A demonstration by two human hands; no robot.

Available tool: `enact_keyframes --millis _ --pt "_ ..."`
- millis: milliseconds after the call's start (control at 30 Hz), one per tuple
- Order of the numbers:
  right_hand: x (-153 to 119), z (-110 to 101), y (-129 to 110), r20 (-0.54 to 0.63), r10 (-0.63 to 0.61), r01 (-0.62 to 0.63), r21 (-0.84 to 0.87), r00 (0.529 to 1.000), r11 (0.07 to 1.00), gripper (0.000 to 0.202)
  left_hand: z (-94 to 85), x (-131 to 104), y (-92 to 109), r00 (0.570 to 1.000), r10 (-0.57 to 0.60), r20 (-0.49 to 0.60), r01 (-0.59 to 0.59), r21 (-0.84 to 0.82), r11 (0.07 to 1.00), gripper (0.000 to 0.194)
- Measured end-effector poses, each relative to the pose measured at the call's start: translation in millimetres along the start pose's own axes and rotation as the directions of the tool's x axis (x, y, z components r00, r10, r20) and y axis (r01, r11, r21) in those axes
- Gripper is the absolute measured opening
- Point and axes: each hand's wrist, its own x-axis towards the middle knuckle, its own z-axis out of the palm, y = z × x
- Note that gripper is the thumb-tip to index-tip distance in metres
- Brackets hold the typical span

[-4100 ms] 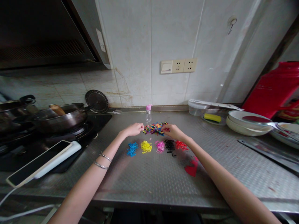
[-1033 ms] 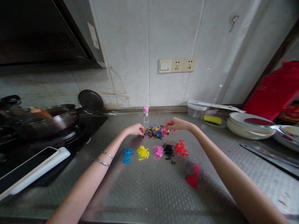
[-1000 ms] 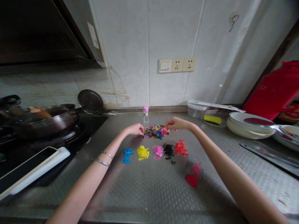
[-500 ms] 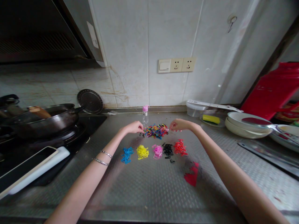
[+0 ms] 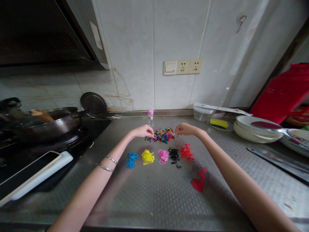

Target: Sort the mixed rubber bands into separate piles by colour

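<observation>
Here, from afar, I see mixed heap (image 5: pixel 164 136) of small pieces on counter (image 5: pixel 135 199), between hands, likely so both reach it. Left hand (image 5: pixel 143 131) over heap's left edge, fingertips narrow; can't tell if piece is pinched. Right hand (image 5: pixel 186 129) curled just beside right edge; grip hidden from me. Blue pile (image 5: pixel 131 160), yellow pile (image 5: pixel 147 156), pink pile (image 5: pixel 163 156), black pile (image 5: pixel 174 155), red pile (image 5: pixel 186 152) lie nearer, seemingly spaced against mingling.

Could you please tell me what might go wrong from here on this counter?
The pink pile and the black pile lie very close together, so their pieces might mix. The left hand is near the upright bottle and could perhaps knock it over.
</observation>
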Motion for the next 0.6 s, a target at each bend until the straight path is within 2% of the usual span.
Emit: enact_keyframes --millis 133,333,600 --pt "3 11 -2 -0.069 -0.046 0.04 -0.096 0.997 0.995 0.032 15.3 4 16 0.994 0.055 0.098 -0.048 -0.07 0.996 0.023" --pt "5 22 -2 -0.113 -0.026 0.017 -0.08 0.993 0.997 0.031 38.4 11 26 0.972 0.096 0.213 -0.079 -0.087 0.993 0.021" --pt "6 28 5 -0.159 -0.032 0.022 -0.066 0.987 0.998 0.026 45.1 11 29 0.937 0.042 0.346 -0.001 -0.115 0.993 0.018"
